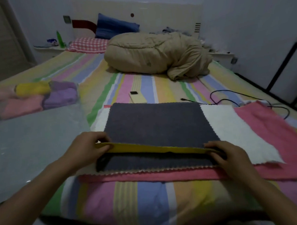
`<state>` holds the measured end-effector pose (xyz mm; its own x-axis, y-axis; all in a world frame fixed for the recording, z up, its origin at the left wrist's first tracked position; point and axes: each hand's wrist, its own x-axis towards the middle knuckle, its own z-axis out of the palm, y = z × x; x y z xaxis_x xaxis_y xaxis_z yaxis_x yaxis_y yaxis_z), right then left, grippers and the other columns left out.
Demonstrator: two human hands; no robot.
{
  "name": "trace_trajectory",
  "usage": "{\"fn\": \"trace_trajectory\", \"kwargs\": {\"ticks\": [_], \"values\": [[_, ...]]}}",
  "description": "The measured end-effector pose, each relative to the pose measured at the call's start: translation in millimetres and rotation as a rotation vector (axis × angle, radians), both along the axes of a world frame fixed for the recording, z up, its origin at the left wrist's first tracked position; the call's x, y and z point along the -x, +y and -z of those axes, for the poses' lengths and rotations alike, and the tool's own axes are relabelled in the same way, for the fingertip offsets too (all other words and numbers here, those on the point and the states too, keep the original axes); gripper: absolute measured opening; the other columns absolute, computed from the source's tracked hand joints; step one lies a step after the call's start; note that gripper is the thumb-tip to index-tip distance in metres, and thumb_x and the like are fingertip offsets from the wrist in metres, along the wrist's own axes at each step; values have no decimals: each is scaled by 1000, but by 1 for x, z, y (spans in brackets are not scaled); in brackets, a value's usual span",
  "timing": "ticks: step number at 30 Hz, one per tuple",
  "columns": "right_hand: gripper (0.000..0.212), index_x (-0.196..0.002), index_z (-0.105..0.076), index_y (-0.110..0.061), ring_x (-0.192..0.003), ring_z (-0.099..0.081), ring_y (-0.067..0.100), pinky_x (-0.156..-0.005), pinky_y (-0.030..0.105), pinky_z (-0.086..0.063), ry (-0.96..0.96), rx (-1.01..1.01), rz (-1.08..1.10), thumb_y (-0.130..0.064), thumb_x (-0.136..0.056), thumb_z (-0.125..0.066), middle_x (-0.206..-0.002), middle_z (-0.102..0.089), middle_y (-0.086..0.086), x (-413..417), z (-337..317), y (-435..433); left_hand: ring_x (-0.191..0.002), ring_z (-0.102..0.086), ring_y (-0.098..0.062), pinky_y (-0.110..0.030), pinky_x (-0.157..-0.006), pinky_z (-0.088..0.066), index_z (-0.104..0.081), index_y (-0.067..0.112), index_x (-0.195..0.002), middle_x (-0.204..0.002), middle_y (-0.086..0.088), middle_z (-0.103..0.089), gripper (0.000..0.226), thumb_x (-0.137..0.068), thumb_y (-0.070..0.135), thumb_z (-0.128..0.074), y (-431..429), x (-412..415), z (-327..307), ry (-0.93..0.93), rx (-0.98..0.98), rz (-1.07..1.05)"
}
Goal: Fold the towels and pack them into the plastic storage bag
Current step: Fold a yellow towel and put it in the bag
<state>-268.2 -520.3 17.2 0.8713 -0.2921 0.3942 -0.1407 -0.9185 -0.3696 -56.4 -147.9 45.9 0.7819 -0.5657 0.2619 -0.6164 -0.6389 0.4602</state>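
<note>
A yellow towel (152, 148) is stretched as a narrow band between my hands, lifted a little above a dark grey towel (155, 122). My left hand (88, 149) pinches its left end. My right hand (226, 155) pinches its right end. The grey towel lies flat on a white towel (230, 127), which lies on a pink towel (264, 124). A clear plastic storage bag (31, 134) lies at the left of the bed, holding folded pink, yellow and purple towels (41, 96) at its far end.
The striped bed sheet (131, 194) covers the bed. A tan bundled quilt (155, 54) sits at the far middle. A cream remote (137, 97) lies behind the grey towel. A black cable (228, 98) trails at the right. Pillows lean at the headboard.
</note>
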Motion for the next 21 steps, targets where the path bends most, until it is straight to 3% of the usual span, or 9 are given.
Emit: {"fn": "trace_trajectory", "kwargs": {"ticks": [2,5,7,10,13,17,19,21], "values": [[27,-101,-70,-28,-95,-63,14,-77,28,-49,26,-39,-12,-12,-80,-74,-103,-68,-10,7,-3,-15,-75,-61,5,-26,-70,-49,-65,37,-66,-74,30,-65,24,-76,22,-80,0,-3,-3,49,-2,22],[23,-91,-68,-30,-100,-60,10,-84,30,-51,2,-150,-31,-8,-82,-72,-103,-66,-16,10,-6,-28,-73,-67,-2,-30,-76,-54,-71,28,-71,-73,15,-71,17,-76,14,-79,1,-9,-11,150,76,23],[22,-87,-70,-24,-109,-60,7,-88,19,-49,-64,-333,-16,-3,-85,-68,-104,-69,-18,9,-12,-29,-73,-67,-3,-24,-74,-52,-72,26,-75,-74,9,-73,17,-79,10,-75,-1,-8,-22,170,169,35],[21,-92,-71,-15,-113,-58,-3,-88,7,-44,-191,-541,-60,2,-88,-62,-105,-70,-22,8,-33,-21,-67,-60,1,-8,-64,-45,-70,15,-75,-68,9,-69,15,-83,2,-68,-1,-3,-37,241,464,57],[21,-91,-68,-11,-95,-63,-10,-78,5,-47,-291,-688,-101,5,-89,-56,-93,-71,-25,11,-57,-9,-70,-52,-19,-19,-58,-37,-70,19,-78,-68,-6,-62,4,-79,19,-74,6,0,-43,256,618,31],[18,-86,-64,-9,-66,-60,-8,-60,5,-45,-370,-782,-60,0,-93,-50,-67,-68,-17,20,-72,2,-65,-56,-9,-12,-55,-43,-73,27,-75,-67,5,-64,11,-76,18,-67,7,16,-46,309,764,5],[15,-85,-64,-6,-58,-58,-7,-54,5,-43,-386,-824,-65,-14,-94,-54,-62,-66,-14,26,-75,4,-64,-64,-7,-14,-56,-51,-75,28,-75,-68,5,-70,15,-77,15,-67,6,25,-45,387,819,2],[49,-85,-66,-9,-61,-61,-4,-55,8,-46,-349,-842,-89,-57,-76,-67,-68,-68,-11,29,-72,6,-66,-67,-8,-17,-57,-54,-75,26,-78,-71,2,-72,6,-73,25,-78,7,31,-39,447,786,-2]]}}
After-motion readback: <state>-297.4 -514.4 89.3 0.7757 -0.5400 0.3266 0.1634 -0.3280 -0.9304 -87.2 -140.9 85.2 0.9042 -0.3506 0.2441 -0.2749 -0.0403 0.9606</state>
